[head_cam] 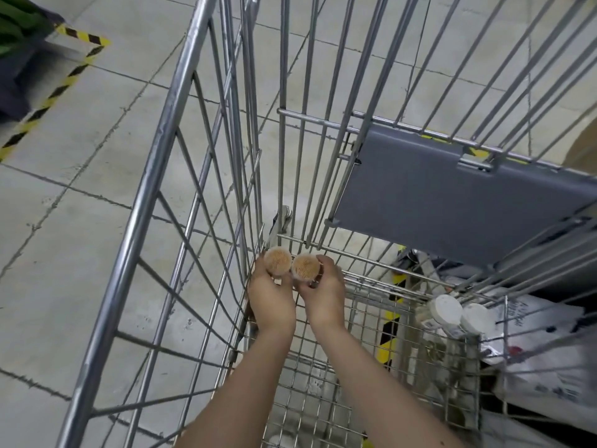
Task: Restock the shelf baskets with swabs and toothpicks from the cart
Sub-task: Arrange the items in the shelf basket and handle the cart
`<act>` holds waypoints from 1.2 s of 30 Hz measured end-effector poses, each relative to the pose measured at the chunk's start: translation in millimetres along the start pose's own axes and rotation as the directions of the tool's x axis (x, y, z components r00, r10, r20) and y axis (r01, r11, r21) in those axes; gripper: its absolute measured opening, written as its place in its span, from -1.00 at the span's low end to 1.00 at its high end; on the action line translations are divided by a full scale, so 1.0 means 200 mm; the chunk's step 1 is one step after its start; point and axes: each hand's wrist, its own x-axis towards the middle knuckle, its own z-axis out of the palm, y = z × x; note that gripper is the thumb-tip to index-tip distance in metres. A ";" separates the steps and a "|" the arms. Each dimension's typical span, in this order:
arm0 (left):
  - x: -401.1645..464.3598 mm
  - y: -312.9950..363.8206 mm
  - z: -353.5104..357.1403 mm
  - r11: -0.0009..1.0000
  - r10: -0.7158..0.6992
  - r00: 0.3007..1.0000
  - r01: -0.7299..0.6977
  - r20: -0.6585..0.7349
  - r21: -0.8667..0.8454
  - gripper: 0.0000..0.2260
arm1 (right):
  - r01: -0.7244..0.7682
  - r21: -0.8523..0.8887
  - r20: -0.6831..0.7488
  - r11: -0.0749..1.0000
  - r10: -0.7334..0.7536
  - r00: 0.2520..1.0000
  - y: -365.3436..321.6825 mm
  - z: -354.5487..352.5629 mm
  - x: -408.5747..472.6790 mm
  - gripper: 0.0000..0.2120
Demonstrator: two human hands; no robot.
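Grey concrete floor (97, 176) is showing thin joint lines. Yellow-black tape (51, 95) is running across it at top left, beside something green (16, 24).

Cart (151, 176) — bare silver wire, grid-pattern floor. Seat flap (452, 202): flat slate grey. Two toothpick tubs (277, 260) show pale tan, finely speckled tops. Two containers (447, 309) by the far wall — white lids. Floor (97, 130): pale grey slabs; floor tape (61, 88) striped yellow and black.
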 end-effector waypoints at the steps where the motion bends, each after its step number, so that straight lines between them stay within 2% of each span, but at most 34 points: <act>1: 0.00 0.00 0.00 1.000 -0.012 1.000 0.012 -0.008 -0.028 -0.76 | 0.002 0.011 0.005 1.000 -0.002 1.000 0.00 0.00 0.00 -0.51; 6: 0.00 0.06 0.00 0.984 -0.121 0.993 0.120 0.004 -0.131 -0.71 | -0.033 0.064 0.020 0.997 0.032 0.999 0.01 -0.02 0.01 -0.49; 10: -0.03 0.08 -0.04 0.984 -0.160 0.987 0.160 0.006 -0.076 -0.73 | 0.028 0.026 0.052 0.999 -0.030 0.998 -0.02 -0.10 -0.04 -0.62; 12: -0.07 0.10 -0.10 0.984 -0.171 0.985 0.172 0.032 -0.037 -0.72 | 0.017 -0.006 0.061 1.000 -0.017 0.998 -0.04 -0.16 -0.09 -0.61; 14: -0.12 0.13 -0.16 0.985 -0.171 0.981 0.170 0.095 0.026 -0.70 | -0.004 -0.062 0.060 0.998 0.008 0.998 -0.05 -0.25 -0.17 -0.59; 17: -0.25 0.21 -0.29 0.980 -0.149 0.952 0.105 0.269 0.170 -0.65 | -0.001 -0.158 0.101 0.987 0.017 0.995 -0.08 -0.43 -0.34 -0.62; 19: -0.37 0.27 -0.39 0.957 -0.134 0.904 0.012 0.406 0.289 -0.63 | -0.004 -0.234 0.144 0.972 0.039 0.989 -0.11 -0.56 -0.49 -0.62; 22: -0.58 0.37 -0.59 0.883 -0.048 0.780 -0.259 0.623 0.392 -0.61 | -0.049 -0.301 0.141 0.952 0.095 0.985 -0.14 -0.71 -0.78 -0.65; 25: -0.80 0.44 -0.85 0.787 0.037 0.630 -0.497 0.776 0.365 -0.60 | -0.096 -0.269 0.134 0.958 0.136 0.982 -0.20 -0.83 -1.13 -0.71; 29: -1.03 0.47 -1.25 0.689 0.122 0.487 -0.669 0.865 0.280 -0.58 | -0.148 -0.236 0.088 0.961 0.172 0.981 -0.29 -0.94 -1.62 -0.75; 31: -1.13 0.46 -1.45 0.670 0.111 0.438 -0.696 0.892 0.258 -0.60 | -0.160 -0.235 0.035 0.959 0.173 0.984 -0.32 -0.96 -1.87 -0.77; 33: -1.20 0.44 -1.65 0.708 0.100 0.403 -0.671 0.910 0.219 -0.61 | -0.153 -0.211 -0.008 0.965 0.155 0.988 -0.35 -0.96 -2.11 -0.79; 36: -1.31 0.39 -1.88 0.730 0.106 0.381 -0.657 0.918 0.188 -0.66 | -0.132 -0.120 -0.077 0.984 0.123 0.989 -0.40 -0.94 -2.51 -0.70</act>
